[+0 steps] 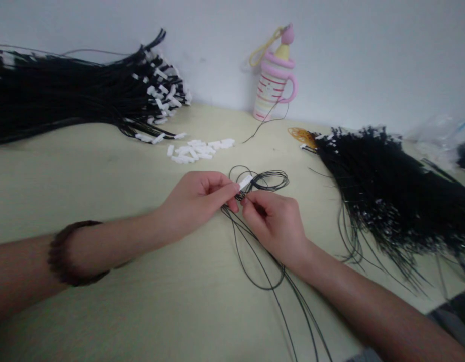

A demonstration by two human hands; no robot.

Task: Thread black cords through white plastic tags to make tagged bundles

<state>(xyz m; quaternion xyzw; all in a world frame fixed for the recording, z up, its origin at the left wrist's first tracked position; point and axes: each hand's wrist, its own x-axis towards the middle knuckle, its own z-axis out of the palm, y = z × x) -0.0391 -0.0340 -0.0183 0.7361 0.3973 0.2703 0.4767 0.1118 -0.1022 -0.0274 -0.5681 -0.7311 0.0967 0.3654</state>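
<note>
My left hand (pixel 202 201) pinches a small white tag (pixel 246 182) between thumb and finger, with thin black cords beside it. My right hand (pixel 275 221) is closed, its thumb and forefinger pressed together on the black cords (pixel 272 180) close by the left fingertips. Behind the fingers the cords lie in loose loops. Their long ends pass under my right hand and run toward the near side of the table. Exactly which strand the right fingertips grip is hidden.
Loose white tags (pixel 196 151) lie beyond my hands. At the back left rests a thick bundle of black cords (pixel 85 90) with white ends. Another black bundle (pixel 390 191) is at right, near yellow rubber bands (pixel 303 136). A pink-handled cup (pixel 272 88) stands by the wall.
</note>
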